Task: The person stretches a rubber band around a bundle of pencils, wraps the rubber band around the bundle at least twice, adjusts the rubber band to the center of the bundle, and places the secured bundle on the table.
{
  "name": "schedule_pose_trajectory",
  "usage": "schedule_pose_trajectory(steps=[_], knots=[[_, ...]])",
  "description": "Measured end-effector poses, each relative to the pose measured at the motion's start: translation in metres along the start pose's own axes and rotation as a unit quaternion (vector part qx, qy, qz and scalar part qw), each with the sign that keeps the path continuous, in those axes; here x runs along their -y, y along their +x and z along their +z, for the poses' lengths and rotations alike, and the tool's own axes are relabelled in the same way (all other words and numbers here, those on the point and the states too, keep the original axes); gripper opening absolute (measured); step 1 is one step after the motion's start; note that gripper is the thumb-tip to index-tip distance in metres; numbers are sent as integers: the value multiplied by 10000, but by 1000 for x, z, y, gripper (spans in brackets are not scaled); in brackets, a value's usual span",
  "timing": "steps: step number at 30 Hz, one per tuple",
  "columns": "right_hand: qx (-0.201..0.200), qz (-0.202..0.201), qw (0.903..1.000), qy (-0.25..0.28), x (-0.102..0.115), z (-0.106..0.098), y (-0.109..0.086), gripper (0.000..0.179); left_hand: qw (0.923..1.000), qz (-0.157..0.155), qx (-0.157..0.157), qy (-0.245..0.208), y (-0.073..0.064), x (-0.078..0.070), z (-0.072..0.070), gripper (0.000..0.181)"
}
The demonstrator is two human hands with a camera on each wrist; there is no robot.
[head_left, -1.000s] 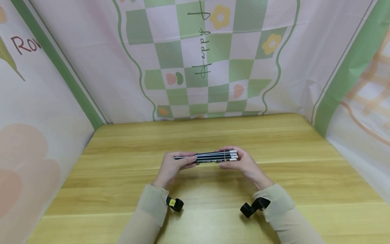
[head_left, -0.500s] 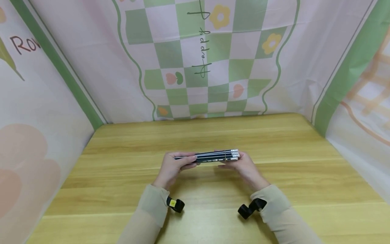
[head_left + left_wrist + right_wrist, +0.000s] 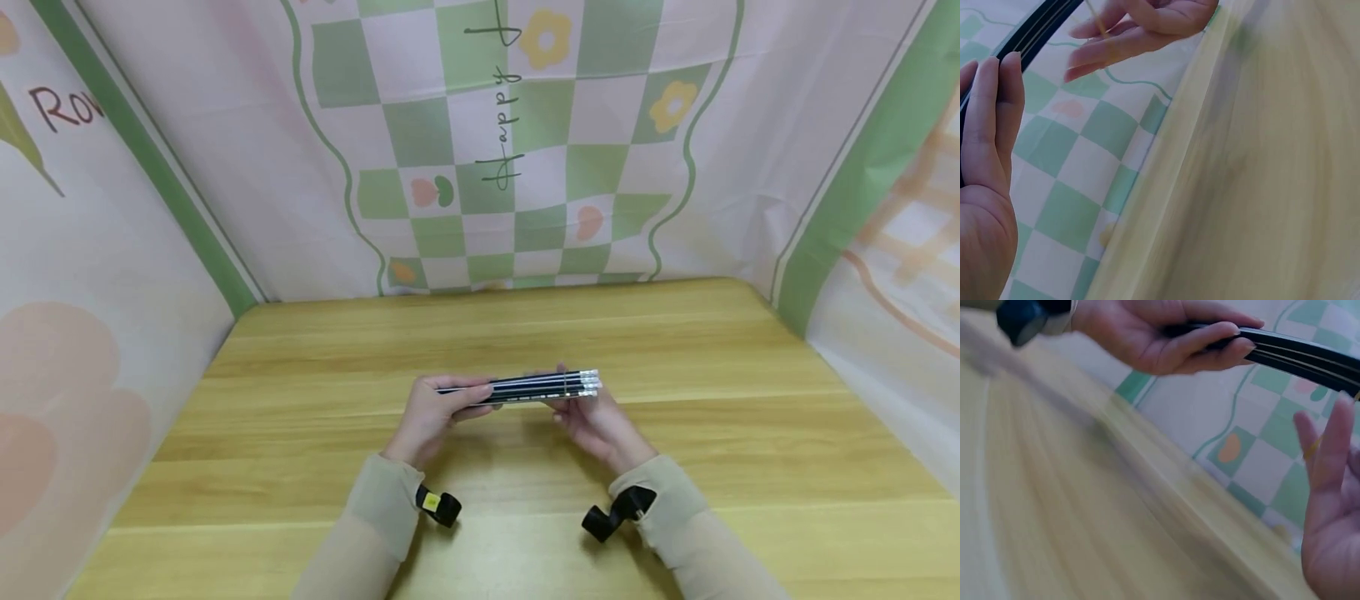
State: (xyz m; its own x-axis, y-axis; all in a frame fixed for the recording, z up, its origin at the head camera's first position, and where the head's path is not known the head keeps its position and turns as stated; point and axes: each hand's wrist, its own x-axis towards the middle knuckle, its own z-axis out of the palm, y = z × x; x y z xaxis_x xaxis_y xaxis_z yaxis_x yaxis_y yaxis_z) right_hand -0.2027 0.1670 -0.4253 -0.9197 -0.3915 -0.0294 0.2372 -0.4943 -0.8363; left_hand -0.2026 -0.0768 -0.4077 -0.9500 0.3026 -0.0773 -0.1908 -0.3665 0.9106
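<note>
Right hand [image 3: 597, 425] has dropped a bit vs 1 s ago, more palm showing, fingers looser on the eraser end; pencil bundle [image 3: 525, 388] sits slightly further to the person's right, w/ left hand [image 3: 430, 408]. Prob. means the work is at the band now, left doing the holding. Head: left grips bundle, thumb on top; eraser ends [image 3: 590, 383] stick out over the right palm, band [image 3: 566, 383] just beside them. L wrist: left's fingers lie against the bundle; thin strand of band reaches right's fingers. R wrist: band round a right finger, fingers approx. straight, not clamped on pencils. Surface: wood-look table [image 3: 480, 533] below the grip; checked backdrop [image 3: 540, 183] beyond it, printed side cloth [image 3: 75, 250] off left.
</note>
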Motion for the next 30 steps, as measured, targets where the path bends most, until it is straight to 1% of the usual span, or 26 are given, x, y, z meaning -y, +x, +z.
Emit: schedule_pose_trajectory(steps=[1,2,4,6,8,9,10,11,12,14,16,18,20,22,24,26,28,29,30], knots=[[324,67,9987,377,-1,0,1,39,10000,-5,12,-65,0,1,0,27],[630,110,9955,706,-2,1,2,46,9999,-23,-3,-142,1,2,0,25],[1090,124,9857,1282,-6,2,3,57,9996,-50,-8,-272,1,4,0,21],[1387,84,9750,1733,-10,1,5,61,9992,-120,-54,-388,2,5,0,18],[1495,-50,9695,1939,-14,1,6,58,9984,-231,-134,-502,2,6,1,16],[1487,-164,9689,1970,-16,1,6,55,9980,-268,-160,-555,2,7,1,17],[1416,-278,9703,1944,-18,1,6,52,9976,-298,-176,-606,2,7,1,17],[1311,-391,9728,1870,-20,1,6,50,9971,-333,-185,-662,2,8,2,19],[1199,-527,9763,1723,-21,1,7,51,9967,-361,-168,-713,2,9,2,20],[938,-740,9834,1369,-22,1,7,67,9948,-471,-139,-893,2,11,2,22],[732,-886,9880,1035,-22,0,7,90,9927,-584,-75,-1048,2,13,2,21],[650,-1046,9889,837,-22,-1,7,108,9905,-693,-33,-1185,2,15,2,18],[573,-1173,9885,757,-21,-3,7,114,9886,-760,-36,-1301,2,16,2,16],[484,-1303,9875,746,-20,-4,8,114,9876,-778,-56,-1359,2,17,3,18],[348,-1414,9870,681,-19,-6,8,111,9865,-806,-93,-1426,3,18,3,23],[218,-1501,9870,538,-16,-8,7,105,9854,-830,-111,-1482,3,19,4,30],[110,-1602,9863,378,-14,-11,5,97,9843,-851,-132,-1544,3,20,4,34],[81,-1667,9856,272,-12,-12,5,94,9839,-848,-131,-1569,3,20,4,34],[39,-1762,9843,133,-11,-13,4,90,9833,-843,-155,-1605,3,20,4,30]])
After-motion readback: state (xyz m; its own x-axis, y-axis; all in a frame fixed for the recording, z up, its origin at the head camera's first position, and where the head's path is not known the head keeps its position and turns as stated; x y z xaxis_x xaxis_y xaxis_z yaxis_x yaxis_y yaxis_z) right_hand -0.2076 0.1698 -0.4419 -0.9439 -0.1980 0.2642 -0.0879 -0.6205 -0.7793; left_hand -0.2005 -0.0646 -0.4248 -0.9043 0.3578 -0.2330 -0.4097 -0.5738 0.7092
